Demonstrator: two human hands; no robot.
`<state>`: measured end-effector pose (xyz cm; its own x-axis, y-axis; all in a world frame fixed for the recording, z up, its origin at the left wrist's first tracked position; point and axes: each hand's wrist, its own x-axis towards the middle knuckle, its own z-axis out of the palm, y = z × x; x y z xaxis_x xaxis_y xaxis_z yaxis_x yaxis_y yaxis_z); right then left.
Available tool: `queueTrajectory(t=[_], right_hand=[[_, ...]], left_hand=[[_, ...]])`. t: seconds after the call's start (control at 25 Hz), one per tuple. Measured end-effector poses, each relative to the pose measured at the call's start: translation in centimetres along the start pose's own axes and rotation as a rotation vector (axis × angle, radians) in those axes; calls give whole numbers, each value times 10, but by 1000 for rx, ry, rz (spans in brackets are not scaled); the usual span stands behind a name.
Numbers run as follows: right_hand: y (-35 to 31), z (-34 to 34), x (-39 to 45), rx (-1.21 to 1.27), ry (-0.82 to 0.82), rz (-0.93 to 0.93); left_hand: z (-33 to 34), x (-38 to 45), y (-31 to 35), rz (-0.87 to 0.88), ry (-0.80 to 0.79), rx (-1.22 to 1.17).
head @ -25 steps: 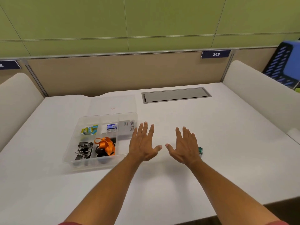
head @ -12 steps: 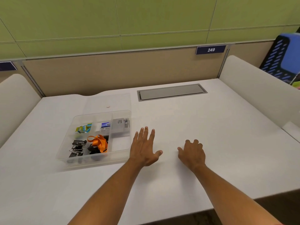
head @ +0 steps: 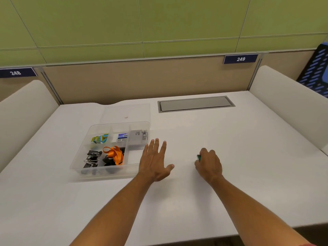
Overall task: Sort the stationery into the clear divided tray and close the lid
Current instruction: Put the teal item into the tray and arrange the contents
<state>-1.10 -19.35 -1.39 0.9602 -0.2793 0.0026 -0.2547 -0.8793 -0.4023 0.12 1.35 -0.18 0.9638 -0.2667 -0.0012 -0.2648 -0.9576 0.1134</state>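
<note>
A white surface (head: 248, 157) fills the view, bounded at the back by a tan partition (head: 142, 80) under a green panelled wall (head: 159, 23), with pale padded dividers at either side. A grey hatch (head: 196, 103) is set flush into the surface near the back. Two dark blue plates on the partition read "248" (head: 16, 73) and "249" (head: 240, 59).

The tray (head: 113, 174) sits left of centre, open. Its lid (head: 126, 112) lies flat just behind it. Inside are black clips (head: 92, 158), an orange strap (head: 115, 154), small coloured boxes (head: 100, 139) and a grey card (head: 137, 137) with print too small to read.

The left hand (head: 155, 161) rests beside the tray's right wall, fingers spread wide. The right hand (head: 209, 164) is well apart from the tray, fingers curled around a small green item (head: 199, 157).
</note>
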Motion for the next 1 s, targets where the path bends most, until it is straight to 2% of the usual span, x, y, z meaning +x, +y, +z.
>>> queueTrajectory(t=[0.28,0.68,1.0], right_hand=[[-63,-10,11,95,32,-152],[-164,6,-1,156,19,-331],[-217,56,-10,115,-88,-337]], left_hand=[[-20,-8,-30,-100,18,-2],[-39,-17,-125,-146,81,33],[-33,-30,-205,-218,73,1]])
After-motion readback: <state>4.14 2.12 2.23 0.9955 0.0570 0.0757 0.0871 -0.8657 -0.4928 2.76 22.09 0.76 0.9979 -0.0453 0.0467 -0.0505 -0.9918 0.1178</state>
